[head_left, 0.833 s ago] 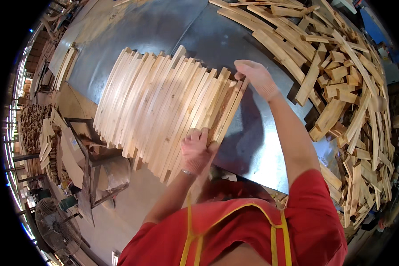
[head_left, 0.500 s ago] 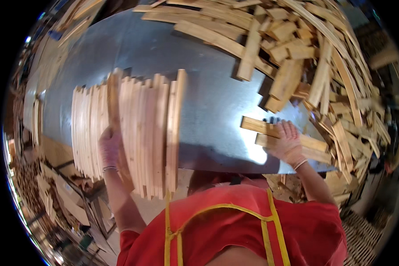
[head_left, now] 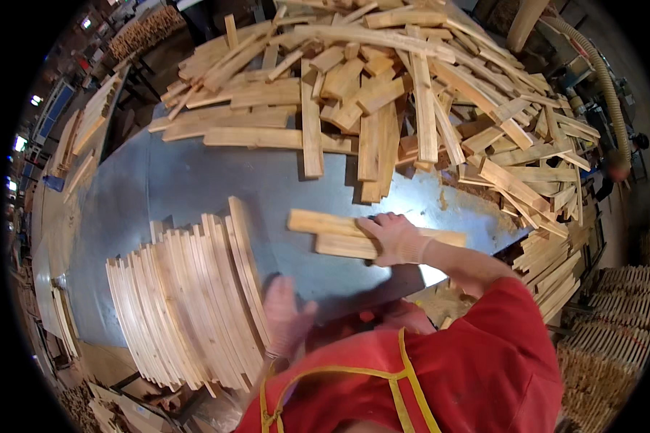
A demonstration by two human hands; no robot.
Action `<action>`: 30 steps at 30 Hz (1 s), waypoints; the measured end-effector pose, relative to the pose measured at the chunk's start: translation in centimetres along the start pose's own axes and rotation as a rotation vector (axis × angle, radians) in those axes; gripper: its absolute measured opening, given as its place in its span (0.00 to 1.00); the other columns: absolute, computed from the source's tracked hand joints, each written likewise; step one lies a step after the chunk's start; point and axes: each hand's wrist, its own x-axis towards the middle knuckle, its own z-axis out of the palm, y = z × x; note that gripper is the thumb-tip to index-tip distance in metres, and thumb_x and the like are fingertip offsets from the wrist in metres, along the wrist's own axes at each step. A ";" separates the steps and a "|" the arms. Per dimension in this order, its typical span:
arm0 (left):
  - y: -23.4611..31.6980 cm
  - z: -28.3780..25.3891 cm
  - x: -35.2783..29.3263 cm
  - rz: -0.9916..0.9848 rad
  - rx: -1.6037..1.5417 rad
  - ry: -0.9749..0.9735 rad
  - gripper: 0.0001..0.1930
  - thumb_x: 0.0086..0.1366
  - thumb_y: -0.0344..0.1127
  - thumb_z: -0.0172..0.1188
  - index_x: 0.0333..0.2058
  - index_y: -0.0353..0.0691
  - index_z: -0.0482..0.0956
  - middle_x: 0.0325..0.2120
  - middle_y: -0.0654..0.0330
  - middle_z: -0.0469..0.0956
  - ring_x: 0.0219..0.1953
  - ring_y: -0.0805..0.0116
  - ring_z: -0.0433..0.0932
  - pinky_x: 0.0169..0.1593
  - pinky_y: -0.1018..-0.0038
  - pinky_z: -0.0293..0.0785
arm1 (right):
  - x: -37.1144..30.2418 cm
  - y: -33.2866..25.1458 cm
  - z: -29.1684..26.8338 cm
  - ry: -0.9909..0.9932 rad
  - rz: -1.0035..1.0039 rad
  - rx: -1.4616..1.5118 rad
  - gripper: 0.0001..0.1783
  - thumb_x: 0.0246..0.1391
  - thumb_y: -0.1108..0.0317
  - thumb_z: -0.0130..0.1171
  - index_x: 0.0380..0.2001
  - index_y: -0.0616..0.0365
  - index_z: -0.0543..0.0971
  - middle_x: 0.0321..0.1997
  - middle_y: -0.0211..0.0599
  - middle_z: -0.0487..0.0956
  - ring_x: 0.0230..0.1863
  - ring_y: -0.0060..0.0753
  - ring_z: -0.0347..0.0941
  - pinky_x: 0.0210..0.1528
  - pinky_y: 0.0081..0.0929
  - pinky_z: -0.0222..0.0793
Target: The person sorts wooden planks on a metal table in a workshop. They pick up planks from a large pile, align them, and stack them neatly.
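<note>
Slat stack (head_left: 188, 303): thin wooden slats on edge, near the worktop's (head_left: 195, 180) front edge
Left hand (head_left: 285, 317): pressed against the stack's right end — fingers spread
Right hand (head_left: 396, 238): right of the stack, fingers flat on two loose slats (head_left: 332, 234)
Loose pile (head_left: 412, 94): behind the stack — a heap

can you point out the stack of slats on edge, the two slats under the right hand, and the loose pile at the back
stack of slats (head_left: 188, 310), head view, on the upper edges mid-stack
two slats (head_left: 325, 234), head view, on their bare left ends
right hand (head_left: 396, 239), head view, on the back of the hand
loose pile (head_left: 383, 86), head view, on boards mid-heap
</note>
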 end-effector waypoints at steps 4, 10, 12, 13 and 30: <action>2.5 1.0 -1.2 -0.299 -0.417 -0.190 0.43 0.59 0.46 0.71 0.71 0.36 0.67 0.67 0.39 0.72 0.64 0.43 0.77 0.66 0.56 0.74 | 8.3 -8.4 -3.2 0.187 0.264 0.431 0.63 0.41 0.40 0.75 0.78 0.51 0.60 0.59 0.63 0.78 0.62 0.65 0.76 0.65 0.49 0.73; -0.1 2.5 -2.1 -0.464 -0.937 -0.087 0.30 0.66 0.41 0.65 0.65 0.39 0.74 0.48 0.49 0.87 0.49 0.56 0.87 0.52 0.63 0.82 | 11.4 -14.4 3.8 0.529 0.426 1.175 0.59 0.47 0.48 0.74 0.76 0.63 0.59 0.62 0.67 0.78 0.63 0.66 0.76 0.67 0.47 0.72; -0.5 0.4 -3.4 -0.579 -0.732 -0.229 0.20 0.67 0.36 0.63 0.56 0.35 0.80 0.40 0.52 0.86 0.42 0.65 0.85 0.46 0.64 0.82 | 9.4 -12.9 8.4 0.443 0.503 1.119 0.46 0.51 0.53 0.71 0.69 0.62 0.67 0.56 0.67 0.81 0.59 0.67 0.79 0.65 0.49 0.73; -1.7 0.1 -4.6 -0.560 -0.823 -0.159 0.20 0.66 0.35 0.63 0.54 0.33 0.80 0.39 0.52 0.86 0.40 0.66 0.84 0.44 0.64 0.82 | 8.6 -12.6 10.6 0.341 0.499 0.974 0.38 0.53 0.56 0.68 0.65 0.62 0.71 0.53 0.67 0.83 0.57 0.68 0.80 0.63 0.50 0.73; 2.1 -1.5 2.7 -0.117 0.228 0.206 0.42 0.55 0.41 0.77 0.66 0.34 0.70 0.65 0.44 0.73 0.69 0.42 0.69 0.71 0.51 0.66 | 11.4 0.6 -6.3 0.823 0.051 0.644 0.22 0.58 0.55 0.65 0.48 0.60 0.83 0.46 0.50 0.83 0.50 0.54 0.80 0.53 0.45 0.77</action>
